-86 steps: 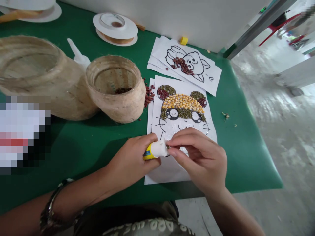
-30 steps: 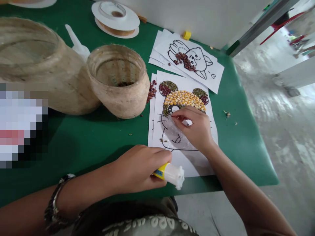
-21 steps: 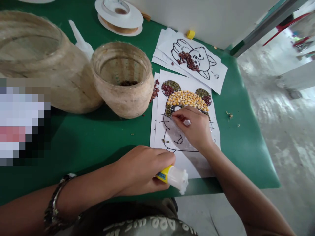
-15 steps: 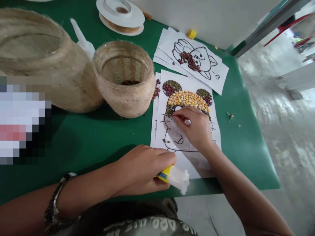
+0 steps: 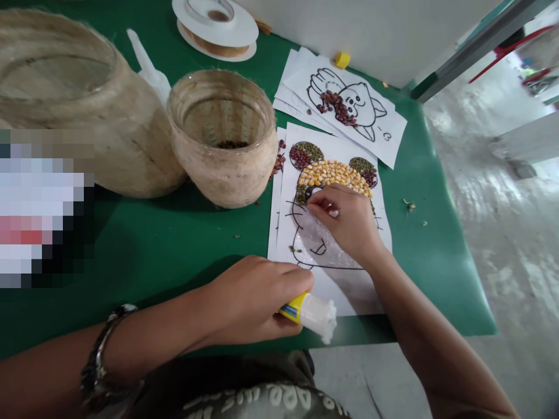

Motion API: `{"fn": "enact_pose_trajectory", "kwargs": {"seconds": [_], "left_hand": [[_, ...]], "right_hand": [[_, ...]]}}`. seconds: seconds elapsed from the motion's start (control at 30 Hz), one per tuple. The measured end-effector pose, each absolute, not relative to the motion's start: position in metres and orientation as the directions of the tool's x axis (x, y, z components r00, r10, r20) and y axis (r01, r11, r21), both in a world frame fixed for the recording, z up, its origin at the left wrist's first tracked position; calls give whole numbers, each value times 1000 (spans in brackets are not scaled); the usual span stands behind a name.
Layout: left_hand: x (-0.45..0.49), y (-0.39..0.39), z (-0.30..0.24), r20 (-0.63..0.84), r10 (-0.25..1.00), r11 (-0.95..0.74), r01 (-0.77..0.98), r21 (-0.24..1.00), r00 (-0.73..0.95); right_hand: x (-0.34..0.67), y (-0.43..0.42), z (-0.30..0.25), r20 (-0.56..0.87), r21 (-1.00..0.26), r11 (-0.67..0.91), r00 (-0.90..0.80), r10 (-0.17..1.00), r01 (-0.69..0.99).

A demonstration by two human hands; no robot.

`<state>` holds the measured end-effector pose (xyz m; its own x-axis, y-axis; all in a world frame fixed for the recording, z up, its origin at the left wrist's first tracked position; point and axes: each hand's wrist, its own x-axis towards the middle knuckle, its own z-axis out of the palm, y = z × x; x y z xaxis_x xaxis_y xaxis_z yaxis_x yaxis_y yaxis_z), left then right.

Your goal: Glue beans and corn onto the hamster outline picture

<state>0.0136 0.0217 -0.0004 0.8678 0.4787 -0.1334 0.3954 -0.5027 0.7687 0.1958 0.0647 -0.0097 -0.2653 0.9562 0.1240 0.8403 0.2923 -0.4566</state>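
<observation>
My left hand (image 5: 248,299) is closed round a glue bottle (image 5: 311,315) with a yellow label and a white nozzle end, resting near the table's front edge. My right hand (image 5: 347,224) lies on a paper sheet with a bear drawing (image 5: 325,174), fingers curled, fingertips pressed on the glossy glue patch on the bear's face just below the yellow corn kernels. The bear's ears hold red and green beans. Whether the right fingers pinch anything I cannot make out.
A small twine-wrapped jar (image 5: 223,137) with dark beans inside stands left of the sheet, a bigger twine-wrapped jar (image 5: 65,99) beyond it. Another drawing with red beans (image 5: 349,107), a white spool (image 5: 215,26), a yellow cap (image 5: 342,59) and the green table's right edge (image 5: 437,192) lie around.
My hands have parted: the left drew the glue bottle back to the front edge, and the right went forward onto the bear's face, where it has stayed for the last second.
</observation>
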Motion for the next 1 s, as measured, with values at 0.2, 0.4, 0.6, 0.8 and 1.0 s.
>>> {"fn": "enact_pose_trajectory", "kwargs": {"seconds": [0.2, 0.4, 0.6, 0.8, 1.0], "left_hand": [[14, 21, 0, -139, 475, -507, 400, 764, 869], [15, 21, 0, -150, 480, -505, 412, 759, 865], [14, 21, -1, -147, 489, -503, 416, 758, 860], [14, 21, -1, -138, 495, -512, 417, 751, 858], [14, 22, 3, -145, 501, -447, 398, 801, 853]], "right_hand": [[197, 65, -10, 117, -450, 290, -267, 957, 844], [197, 64, -11, 134, -435, 309, -278, 951, 846], [197, 64, -11, 140, -448, 300, -265, 954, 842], [198, 63, -12, 136, -461, 285, -251, 958, 840], [200, 63, -7, 144, -461, 293, -255, 956, 838]]}}
